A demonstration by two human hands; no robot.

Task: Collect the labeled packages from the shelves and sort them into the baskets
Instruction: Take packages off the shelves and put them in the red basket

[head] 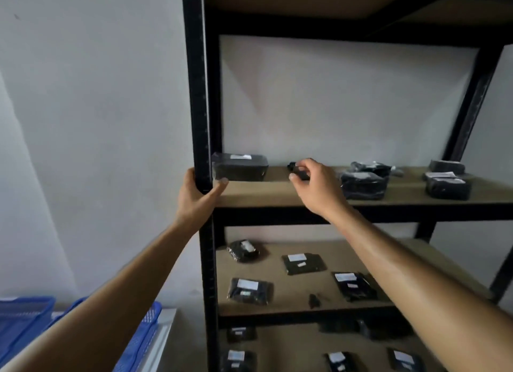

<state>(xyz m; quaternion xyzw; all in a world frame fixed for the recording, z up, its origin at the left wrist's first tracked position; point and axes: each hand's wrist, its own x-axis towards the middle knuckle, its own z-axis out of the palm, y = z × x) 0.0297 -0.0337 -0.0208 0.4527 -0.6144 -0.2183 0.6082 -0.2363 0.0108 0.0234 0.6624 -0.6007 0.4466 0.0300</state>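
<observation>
The right hand (313, 185) covers most of a small black package (294, 168). The blue baskets (25, 319) are cut off at the left edge. Every label's print is too small to read.

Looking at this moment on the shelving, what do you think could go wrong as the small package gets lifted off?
1. The right hand only pinches the small black package with its fingertips, so it may slip and drop to the lower shelf.
2. The wrapped bundle sits close beside that hand; pulling back could nudge it toward the shelf edge.
3. The left hand grips the rack post, so only one hand is free to catch a slip, and the blue baskets are well off to the left.
</observation>
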